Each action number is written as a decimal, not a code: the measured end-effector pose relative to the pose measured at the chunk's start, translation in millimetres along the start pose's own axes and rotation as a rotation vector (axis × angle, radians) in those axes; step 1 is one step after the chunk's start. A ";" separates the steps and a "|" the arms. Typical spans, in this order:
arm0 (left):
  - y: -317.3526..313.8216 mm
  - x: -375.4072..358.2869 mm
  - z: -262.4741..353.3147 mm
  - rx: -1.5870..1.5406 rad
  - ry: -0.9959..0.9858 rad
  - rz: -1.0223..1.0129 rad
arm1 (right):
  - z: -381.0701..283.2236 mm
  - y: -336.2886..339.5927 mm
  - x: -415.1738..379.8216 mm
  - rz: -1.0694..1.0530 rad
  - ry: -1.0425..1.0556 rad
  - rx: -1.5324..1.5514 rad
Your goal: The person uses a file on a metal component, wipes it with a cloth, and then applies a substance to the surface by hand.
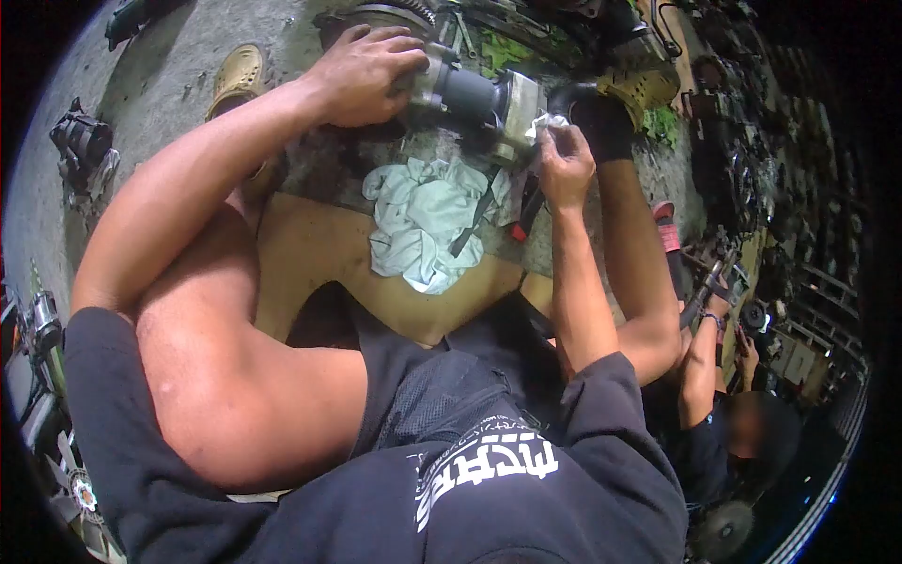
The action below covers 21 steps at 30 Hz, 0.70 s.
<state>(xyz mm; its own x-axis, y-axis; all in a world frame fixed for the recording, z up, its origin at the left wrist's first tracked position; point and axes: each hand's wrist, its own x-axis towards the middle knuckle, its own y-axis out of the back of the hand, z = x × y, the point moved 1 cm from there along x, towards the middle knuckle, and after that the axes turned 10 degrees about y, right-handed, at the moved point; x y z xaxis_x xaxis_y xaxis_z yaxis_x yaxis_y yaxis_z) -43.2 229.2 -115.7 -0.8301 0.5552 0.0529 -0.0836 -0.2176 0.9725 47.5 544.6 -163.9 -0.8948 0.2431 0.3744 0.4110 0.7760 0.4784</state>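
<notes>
A metal assembly (470, 94) with a dark cylindrical middle lies across the floor between the feet. My left hand (371, 73) rests over its left end, fingers curled round the metal. At its right end, my right hand (567, 162) pinches a small white cloth or paper (547, 124) against the pale metal flange (520, 105). A crumpled light-green cloth (425, 218) lies below the assembly, partly on brown cardboard (395, 301). Beside the cloth is a dark tool (473, 224), and a red-and-black handle (528, 214) lies under my right wrist.
Another person's arm (700, 362) reaches over metal parts at the right. A dark metal part (83, 141) lies on the floor at the far left. A bladed fan (83, 493) is at the lower left, and a toothed ring (399, 14) sits behind my left hand.
</notes>
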 end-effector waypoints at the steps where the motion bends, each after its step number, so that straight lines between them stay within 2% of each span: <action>1: -0.6 -0.5 0.2 -0.002 0.001 0.000 | 2.1 1.1 -5.2 -0.034 0.019 -0.005; 3: -1.3 0.1 0.4 0.008 0.007 0.004 | 7.1 6.9 -11.0 -0.068 0.038 -0.012; 5: 1.0 -0.6 0.5 0.011 0.003 0.001 | -16.5 14.3 -8.9 -0.137 0.123 -0.084; 7: 2.0 0.0 1.7 0.020 -0.004 -0.001 | -24.2 11.0 -1.4 -0.094 0.112 -0.032; 9: 2.1 -0.4 1.7 0.006 0.008 -0.014 | -27.5 6.3 8.2 0.034 0.227 -0.212; 10: 2.1 -0.6 0.3 0.012 0.008 -0.013 | -25.8 3.4 13.6 0.009 0.293 -0.313; 13: 1.0 1.8 1.1 0.008 -0.005 -0.012 | -16.2 -9.6 21.7 -0.048 0.281 -0.466; 21: -2.7 1.5 -0.6 0.002 0.014 0.019 | -12.6 -14.1 37.2 -0.135 0.297 -0.576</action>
<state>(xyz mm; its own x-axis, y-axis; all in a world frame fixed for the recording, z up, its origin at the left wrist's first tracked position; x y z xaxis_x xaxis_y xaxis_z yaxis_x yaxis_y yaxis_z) -44.5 230.1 -118.4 -0.8391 0.5397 0.0687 -0.0661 -0.2264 0.9718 10.7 535.4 -146.7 -0.8928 -0.0698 0.4451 0.3998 0.3328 0.8540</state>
